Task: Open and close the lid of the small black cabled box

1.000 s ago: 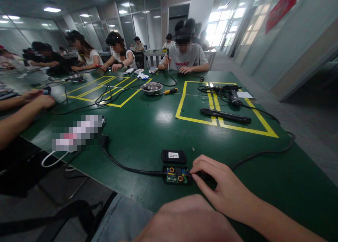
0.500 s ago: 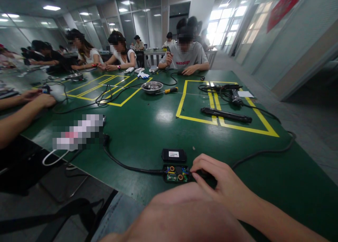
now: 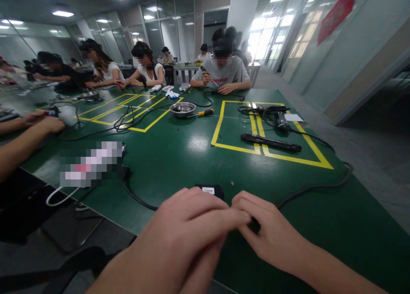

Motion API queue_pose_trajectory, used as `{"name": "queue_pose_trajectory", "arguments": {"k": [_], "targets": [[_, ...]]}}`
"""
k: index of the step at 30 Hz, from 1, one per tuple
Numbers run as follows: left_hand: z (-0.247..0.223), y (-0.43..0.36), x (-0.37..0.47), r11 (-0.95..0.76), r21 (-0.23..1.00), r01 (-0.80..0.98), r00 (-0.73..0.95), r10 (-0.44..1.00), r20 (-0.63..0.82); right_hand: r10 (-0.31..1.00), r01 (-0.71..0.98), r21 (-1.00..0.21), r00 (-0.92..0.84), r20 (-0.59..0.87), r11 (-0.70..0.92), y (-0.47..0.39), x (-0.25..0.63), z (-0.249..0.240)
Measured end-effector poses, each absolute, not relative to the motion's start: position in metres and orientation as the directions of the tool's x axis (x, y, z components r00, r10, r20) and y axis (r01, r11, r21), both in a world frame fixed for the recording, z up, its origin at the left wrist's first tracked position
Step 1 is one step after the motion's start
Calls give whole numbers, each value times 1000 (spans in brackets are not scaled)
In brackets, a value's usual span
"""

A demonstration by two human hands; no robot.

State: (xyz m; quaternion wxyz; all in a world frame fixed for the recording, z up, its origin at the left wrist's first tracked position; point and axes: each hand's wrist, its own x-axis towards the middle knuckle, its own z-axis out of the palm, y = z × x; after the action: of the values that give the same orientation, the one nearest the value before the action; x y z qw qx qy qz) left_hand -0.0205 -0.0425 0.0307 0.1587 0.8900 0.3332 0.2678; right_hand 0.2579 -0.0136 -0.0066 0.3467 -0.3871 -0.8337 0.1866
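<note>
Black plug (image 3: 126, 172) and smooth round cord (image 3: 136, 200) on glossy green surface (image 3: 173, 170). Left hand (image 3: 192, 225) just brought in to right fingertips, so open circuit box now hidden behind it; left grip, cannot tell. Beyond, flat black cover (image 3: 218, 192), white-labelled. Right hand (image 3: 272, 230) curled around black cable (image 3: 255, 225).

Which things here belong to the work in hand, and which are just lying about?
In use, apparently:
- left hand, right hand
- black cable near left hand
- labelled black piece

Lying about, apparently:
- steel bowl
- yellow-handled screwdriver
- black rod
</note>
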Motion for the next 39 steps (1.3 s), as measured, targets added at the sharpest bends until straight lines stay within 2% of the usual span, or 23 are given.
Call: {"name": "queue_pose_trajectory", "arguments": {"k": [4, 9, 13, 17, 22, 26, 32, 39], "targets": [[31, -12, -14, -686, 390, 615, 588, 728, 353, 768, 521, -566, -460, 445, 639, -15, 257, -6], [8, -11, -27, -620, 551, 559, 554, 774, 308, 763, 485, -593, -470, 443, 643, -15, 258, -9], [-2, -7, -30, -624, 583, 521, 537, 770, 345, 780, 471, -627, -454, 431, 621, -13, 260, -9], [-2, -2, -30, -628, 600, 495, 545, 763, 348, 773, 501, -591, -465, 432, 632, -12, 261, -9], [15, 1, -26, -641, 540, 546, 577, 755, 313, 765, 518, -565, -482, 427, 642, -11, 262, -13], [21, 16, -14, -672, 474, 569, 567, 738, 366, 768, 529, -559, -488, 416, 639, -12, 261, -14], [4, 39, -4, -583, 515, 629, 526, 806, 271, 769, 540, -550, -493, 406, 637, -12, 258, -11], [1, 36, -7, -521, 523, 674, 466, 850, 247, 779, 545, -559, -487, 395, 625, -13, 259, -12]]}}
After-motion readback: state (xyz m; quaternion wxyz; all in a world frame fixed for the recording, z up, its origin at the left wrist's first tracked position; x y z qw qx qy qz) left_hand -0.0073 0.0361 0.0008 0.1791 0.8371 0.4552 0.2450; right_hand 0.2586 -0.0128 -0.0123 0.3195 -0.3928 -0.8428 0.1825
